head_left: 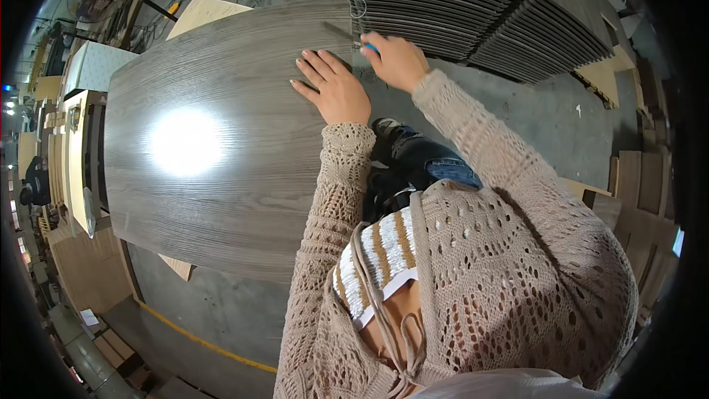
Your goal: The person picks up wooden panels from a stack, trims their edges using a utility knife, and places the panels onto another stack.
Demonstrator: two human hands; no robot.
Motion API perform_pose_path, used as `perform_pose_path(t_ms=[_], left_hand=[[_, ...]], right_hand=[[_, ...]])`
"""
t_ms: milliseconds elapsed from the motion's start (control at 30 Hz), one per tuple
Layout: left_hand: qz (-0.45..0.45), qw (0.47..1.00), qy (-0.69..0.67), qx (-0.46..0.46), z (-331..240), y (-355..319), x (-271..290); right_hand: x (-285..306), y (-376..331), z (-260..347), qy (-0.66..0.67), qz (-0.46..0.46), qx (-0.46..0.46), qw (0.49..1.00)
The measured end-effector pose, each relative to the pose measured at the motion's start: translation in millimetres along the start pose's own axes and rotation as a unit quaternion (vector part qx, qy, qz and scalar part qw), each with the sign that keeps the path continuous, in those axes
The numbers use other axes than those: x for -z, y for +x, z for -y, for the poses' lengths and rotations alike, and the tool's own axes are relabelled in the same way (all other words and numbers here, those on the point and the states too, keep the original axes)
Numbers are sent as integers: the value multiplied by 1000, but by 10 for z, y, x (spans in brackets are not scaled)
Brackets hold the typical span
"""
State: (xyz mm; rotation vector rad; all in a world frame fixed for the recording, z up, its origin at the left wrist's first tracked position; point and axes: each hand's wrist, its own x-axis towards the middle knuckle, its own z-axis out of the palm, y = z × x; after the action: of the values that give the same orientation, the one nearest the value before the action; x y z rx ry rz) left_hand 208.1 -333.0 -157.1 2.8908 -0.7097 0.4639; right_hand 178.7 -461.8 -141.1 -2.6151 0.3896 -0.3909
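Observation:
A broad grey-brown wood-grain panel point(244, 199) lies flat in front of me, with a bright light reflected on its left part. My left hand point(340, 92) rests on its surface near the right edge, fingers spread. My right hand point(400, 63) is closed round the blue handle of a hand tool point(341, 32) just beyond the panel's right edge. The tool's narrow grey blade reaches over the panel's far right corner. Whether it is a file or a knife I cannot make out, nor whether the blade touches the panel.
A stack of thin dark-edged panels point(473, 11) stands at the far right, close to my right hand. Light boards point(210, 13) show beneath the far side of the panel. To the left are more boards and a white-topped stack point(96, 66). A yellow line point(207, 340) crosses the concrete floor.

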Motion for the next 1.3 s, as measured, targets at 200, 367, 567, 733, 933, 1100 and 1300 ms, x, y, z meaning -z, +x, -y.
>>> perform_pose_path(t_ms=[200,367,567,733,933,1100,1300], left_hand=[[16,1000,-18,-4,-39,4,29],[24,1000,-16,3,-37,-25,34],[2,1000,-10,-7,-75,-3,15],[25,1000,-2,2,64,-15,63],[8,1000,-7,6,79,-70,-52],[19,999,-21,32,174,-173,-148],[34,998,-16,42,357,-247,-161]], right_hand=[[66,-82,-56,-4,-12,-17,1000],[62,59,-141,-7,-23,3,1000],[70,257,-161,-40,-19,-42,998],[-41,346,-112,-50,-19,-15,998],[-208,641,-201,-67,-26,-44,996],[-360,704,-244,-41,-17,-7,999],[-354,753,-284,-12,37,79,996]])
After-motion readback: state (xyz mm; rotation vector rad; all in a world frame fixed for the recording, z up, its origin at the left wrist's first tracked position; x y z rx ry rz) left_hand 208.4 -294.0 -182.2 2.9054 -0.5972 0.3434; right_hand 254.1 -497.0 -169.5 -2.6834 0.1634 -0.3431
